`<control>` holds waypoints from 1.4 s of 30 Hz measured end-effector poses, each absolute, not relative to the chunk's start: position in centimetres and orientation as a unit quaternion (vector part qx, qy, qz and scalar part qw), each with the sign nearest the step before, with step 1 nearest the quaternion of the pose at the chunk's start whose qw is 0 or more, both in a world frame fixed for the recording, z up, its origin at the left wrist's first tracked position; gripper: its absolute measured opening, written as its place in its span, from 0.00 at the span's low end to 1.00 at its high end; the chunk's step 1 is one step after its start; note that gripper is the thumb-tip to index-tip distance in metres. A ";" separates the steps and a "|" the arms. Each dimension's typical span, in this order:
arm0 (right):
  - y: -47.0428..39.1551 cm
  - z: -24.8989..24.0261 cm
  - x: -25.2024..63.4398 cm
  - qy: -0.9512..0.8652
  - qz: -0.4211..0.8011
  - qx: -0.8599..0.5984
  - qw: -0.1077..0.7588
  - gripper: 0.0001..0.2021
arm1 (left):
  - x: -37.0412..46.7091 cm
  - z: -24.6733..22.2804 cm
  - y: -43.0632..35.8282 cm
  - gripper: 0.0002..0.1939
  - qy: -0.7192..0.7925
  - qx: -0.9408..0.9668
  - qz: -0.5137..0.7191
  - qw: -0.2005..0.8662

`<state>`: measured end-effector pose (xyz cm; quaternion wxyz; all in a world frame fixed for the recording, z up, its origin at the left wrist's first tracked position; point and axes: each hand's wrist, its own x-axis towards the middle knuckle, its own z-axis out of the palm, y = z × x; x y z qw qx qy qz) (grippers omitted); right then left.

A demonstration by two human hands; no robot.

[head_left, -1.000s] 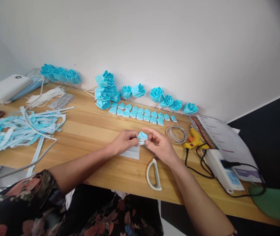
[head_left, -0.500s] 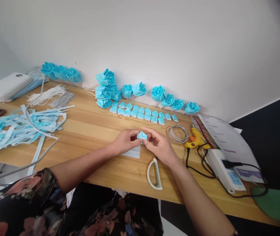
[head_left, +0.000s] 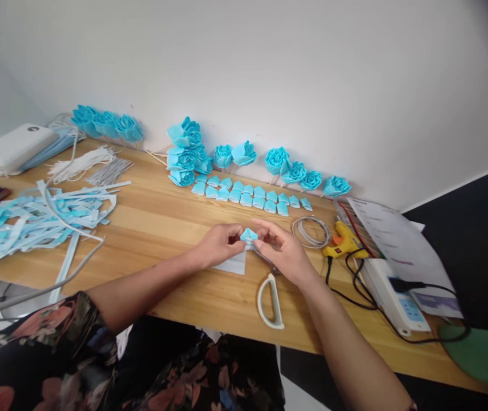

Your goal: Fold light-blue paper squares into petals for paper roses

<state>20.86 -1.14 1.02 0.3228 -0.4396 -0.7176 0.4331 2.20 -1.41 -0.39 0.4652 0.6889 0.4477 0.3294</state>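
Head view: nearest, white D-shaped handle (head_left: 277,302) lying on wooden table (head_left: 175,297). Beyond, pale sheet (head_left: 235,265) lying partly under left hand (head_left: 221,246). Left hand and right hand (head_left: 285,251) holding folded blue piece (head_left: 249,234) between them; thumbs and fingertips gripping its sides. Neat folding probably needing even thumb pressure, level side edges, centred point, firm crease. Farther, rows of similar pieces (head_left: 246,200) offering shape guide; blue flowers (head_left: 277,160) standing along wall.
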 end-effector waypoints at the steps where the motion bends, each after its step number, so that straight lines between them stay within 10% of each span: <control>1: -1.1 0.9 20.8 -0.713 0.436 -0.441 0.327 0.21 | 2.2 -0.4 -1.4 0.09 0.449 0.688 0.330 0.465; 42: -1.3 1.1 20.6 -0.724 0.416 -0.434 0.337 0.25 | 2.4 -0.5 -1.4 0.10 0.424 0.660 0.356 0.508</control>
